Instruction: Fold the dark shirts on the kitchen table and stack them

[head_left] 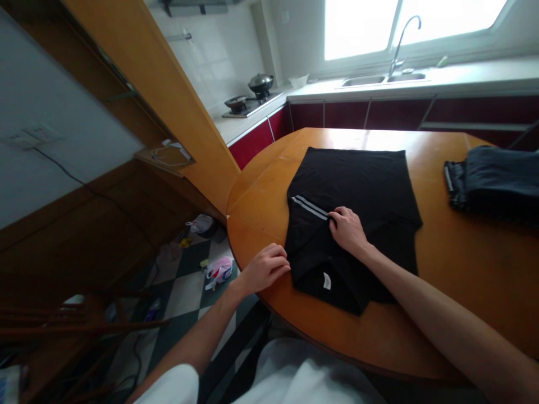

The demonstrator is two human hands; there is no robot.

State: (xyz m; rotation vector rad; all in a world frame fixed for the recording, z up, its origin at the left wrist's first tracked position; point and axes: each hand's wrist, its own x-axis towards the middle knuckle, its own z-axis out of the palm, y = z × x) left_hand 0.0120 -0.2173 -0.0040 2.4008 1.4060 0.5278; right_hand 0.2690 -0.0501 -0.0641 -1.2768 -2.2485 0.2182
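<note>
A black T-shirt (357, 179) lies spread on the wooden table, its neck opening and white label towards me. Its left sleeve, with two white stripes near the cuff, is folded inward over the body. My right hand (348, 229) is closed at the cuff end beside the stripes, fingertips pressed to the fabric. At the shirt's left edge, by the shoulder fold, my left hand (268, 267) has its fingers curled together on the cloth's border. Its thumb is partly hidden.
The rounded wooden table (256, 191) fills the middle. A stack of folded dark clothes (501, 174) sits on its right side. Beyond are a counter with a sink (364, 81) and a stove with a lidded wok (261, 83). Plastic bags (219, 270) lie on the checkered floor at left.
</note>
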